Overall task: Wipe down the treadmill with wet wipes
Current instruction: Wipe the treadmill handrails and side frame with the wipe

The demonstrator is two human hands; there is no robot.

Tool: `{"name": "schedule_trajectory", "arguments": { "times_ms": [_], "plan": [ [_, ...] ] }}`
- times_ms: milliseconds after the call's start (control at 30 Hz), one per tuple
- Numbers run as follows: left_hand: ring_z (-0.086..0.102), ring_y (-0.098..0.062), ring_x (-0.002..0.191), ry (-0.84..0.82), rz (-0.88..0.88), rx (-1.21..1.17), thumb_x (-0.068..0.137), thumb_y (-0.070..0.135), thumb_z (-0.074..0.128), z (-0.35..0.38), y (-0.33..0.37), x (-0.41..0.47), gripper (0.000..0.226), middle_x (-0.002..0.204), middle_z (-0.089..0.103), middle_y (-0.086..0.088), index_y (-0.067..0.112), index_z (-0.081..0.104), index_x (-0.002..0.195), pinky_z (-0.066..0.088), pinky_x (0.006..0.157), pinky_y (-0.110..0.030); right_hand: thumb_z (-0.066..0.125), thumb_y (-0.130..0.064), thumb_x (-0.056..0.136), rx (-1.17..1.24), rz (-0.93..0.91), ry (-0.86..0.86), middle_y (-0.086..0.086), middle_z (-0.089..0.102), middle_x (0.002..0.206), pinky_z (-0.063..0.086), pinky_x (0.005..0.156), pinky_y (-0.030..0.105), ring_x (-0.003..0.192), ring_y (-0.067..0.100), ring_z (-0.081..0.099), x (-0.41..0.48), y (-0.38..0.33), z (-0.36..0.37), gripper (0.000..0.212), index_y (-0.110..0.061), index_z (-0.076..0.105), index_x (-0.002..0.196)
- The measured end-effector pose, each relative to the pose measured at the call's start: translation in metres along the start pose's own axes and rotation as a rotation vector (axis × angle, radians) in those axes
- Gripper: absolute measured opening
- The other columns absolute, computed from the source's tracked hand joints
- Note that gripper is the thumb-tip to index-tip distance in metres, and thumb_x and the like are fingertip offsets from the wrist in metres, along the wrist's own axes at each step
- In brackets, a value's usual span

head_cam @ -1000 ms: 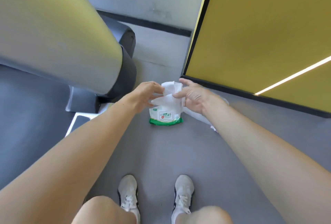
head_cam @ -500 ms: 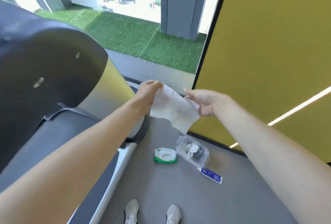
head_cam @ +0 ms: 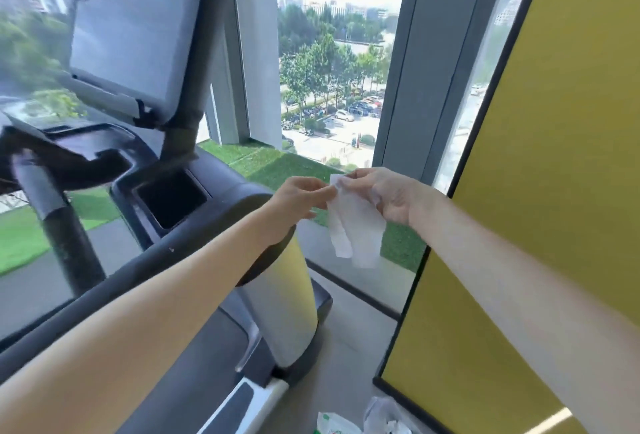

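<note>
nothing i can read here: the wipes pack by my feet shows only a green and red mark, its print too small.

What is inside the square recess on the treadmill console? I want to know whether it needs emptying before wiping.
The recess looks dark, with nothing visible in it. Its bottom is in shadow and partly hidden by the near rim, so small items cannot be ruled out.

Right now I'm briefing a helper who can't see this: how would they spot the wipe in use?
Start at the treadmill on the left, with the yellow wall panel to the right. Between them, both hands meet in the air before the window. The wet wipe hangs from the left hand and right hand, the only limp white sheet.
</note>
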State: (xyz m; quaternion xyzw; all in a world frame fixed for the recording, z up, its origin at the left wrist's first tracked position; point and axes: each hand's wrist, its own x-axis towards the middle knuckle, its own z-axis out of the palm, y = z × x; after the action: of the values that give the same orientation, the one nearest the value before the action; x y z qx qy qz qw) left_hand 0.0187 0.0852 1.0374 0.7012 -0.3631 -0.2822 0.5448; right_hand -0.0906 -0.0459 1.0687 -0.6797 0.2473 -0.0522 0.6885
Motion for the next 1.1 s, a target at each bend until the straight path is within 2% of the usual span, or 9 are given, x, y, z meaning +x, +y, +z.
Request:
{"name": "schedule_trajectory", "arguments": {
  "times_ms": [100, 300, 533, 667, 767, 833, 933, 1033, 1100],
  "plan": [
    [0.065, -0.019, 0.078, 0.037, 0.002, -0.084, 0.094, 0.020, 0.058, -0.028, 0.007, -0.010, 0.016, 0.085, 0.068, -0.006, 0.007, 0.067, 0.091, 0.054, 0.084, -0.035, 0.057, -0.012, 0.093, 0.028, -0.059, -0.109, 0.006, 0.064, 0.082, 0.052, 0.073, 0.034, 0.076, 0.020, 0.060, 0.003, -0.015, 0.021, 0.011, -0.012, 0.062, 0.083],
    [0.067, -0.031, 0.097, -0.051, -0.015, -0.139, 0.083, 0.035, 0.064, -0.084, 0.003, -0.031, 0.048, 0.109, 0.068, -0.015, 0.000, 0.063, 0.115, 0.055, 0.087, -0.040, 0.056, -0.011, 0.092, 0.022, -0.111, -0.178, 0.006, 0.060, 0.084, 0.047, 0.079, 0.038, 0.081, 0.022, 0.057, 0.018, -0.027, 0.072, 0.008, -0.009, 0.060, 0.085],
    [0.066, -0.012, 0.062, 0.153, 0.014, -0.127, 0.090, 0.013, 0.064, -0.138, 0.000, -0.040, 0.009, 0.072, 0.069, -0.003, 0.007, 0.069, 0.085, 0.056, 0.066, -0.028, 0.046, -0.008, 0.096, 0.169, -0.172, -0.295, 0.006, 0.061, 0.073, 0.047, 0.066, 0.031, 0.066, 0.018, 0.060, 0.040, -0.045, 0.118, 0.021, -0.010, 0.054, 0.077],
    [0.065, -0.016, 0.067, 0.266, 0.004, -0.105, 0.092, 0.007, 0.059, -0.158, -0.003, -0.044, 0.008, 0.083, 0.067, -0.010, 0.006, 0.065, 0.087, 0.056, 0.062, -0.028, 0.050, -0.010, 0.095, 0.106, -0.177, -0.289, 0.008, 0.061, 0.078, 0.046, 0.071, 0.033, 0.072, 0.020, 0.059, 0.058, -0.045, 0.145, 0.015, -0.011, 0.055, 0.080],
    [0.066, -0.026, 0.081, 0.474, -0.096, -0.325, 0.099, 0.005, 0.042, -0.184, -0.005, -0.041, 0.018, 0.098, 0.066, -0.015, 0.006, 0.060, 0.098, 0.057, 0.065, -0.036, 0.054, -0.009, 0.093, 0.141, -0.191, -0.207, 0.006, 0.064, 0.074, 0.052, 0.063, 0.029, 0.066, 0.020, 0.063, 0.066, -0.046, 0.156, 0.017, -0.013, 0.057, 0.077],
    [0.062, -0.023, 0.069, 0.544, -0.145, -0.422, 0.101, 0.007, 0.039, -0.201, -0.007, -0.042, 0.019, 0.088, 0.062, -0.010, 0.006, 0.057, 0.109, 0.054, 0.053, -0.033, 0.055, -0.006, 0.092, 0.211, -0.193, -0.156, 0.004, 0.065, 0.070, 0.054, 0.054, 0.026, 0.061, 0.019, 0.064, 0.070, -0.045, 0.158, 0.017, -0.013, 0.059, 0.077],
    [0.050, -0.017, 0.057, 0.579, -0.121, -0.029, 0.102, 0.015, 0.039, -0.210, -0.010, -0.045, 0.018, 0.074, 0.053, -0.004, 0.010, 0.056, 0.102, 0.045, 0.049, -0.027, 0.052, -0.010, 0.095, 0.198, -0.187, -0.198, 0.003, 0.063, 0.070, 0.052, 0.053, 0.025, 0.060, 0.017, 0.063, 0.077, -0.043, 0.162, 0.016, -0.013, 0.058, 0.080],
    [0.047, -0.013, 0.062, 0.596, -0.019, 0.315, 0.102, 0.024, 0.037, -0.212, -0.005, -0.046, 0.015, 0.080, 0.050, 0.001, 0.015, 0.050, 0.104, 0.040, 0.050, -0.024, 0.045, -0.028, 0.099, 0.099, -0.131, -0.373, -0.001, 0.063, 0.054, 0.052, 0.058, 0.026, 0.053, 0.012, 0.064, 0.076, -0.042, 0.169, 0.027, -0.010, 0.061, 0.086],
    [0.048, -0.014, 0.067, 0.553, 0.001, 0.337, 0.103, 0.026, 0.038, -0.216, 0.000, -0.044, 0.014, 0.083, 0.050, 0.002, 0.017, 0.048, 0.106, 0.041, 0.056, -0.027, 0.058, -0.040, 0.085, -0.021, -0.115, -0.507, 0.002, 0.073, 0.074, 0.054, 0.064, 0.025, 0.069, 0.013, 0.070, 0.079, -0.042, 0.170, 0.034, -0.009, 0.066, 0.096]
  ]
}}
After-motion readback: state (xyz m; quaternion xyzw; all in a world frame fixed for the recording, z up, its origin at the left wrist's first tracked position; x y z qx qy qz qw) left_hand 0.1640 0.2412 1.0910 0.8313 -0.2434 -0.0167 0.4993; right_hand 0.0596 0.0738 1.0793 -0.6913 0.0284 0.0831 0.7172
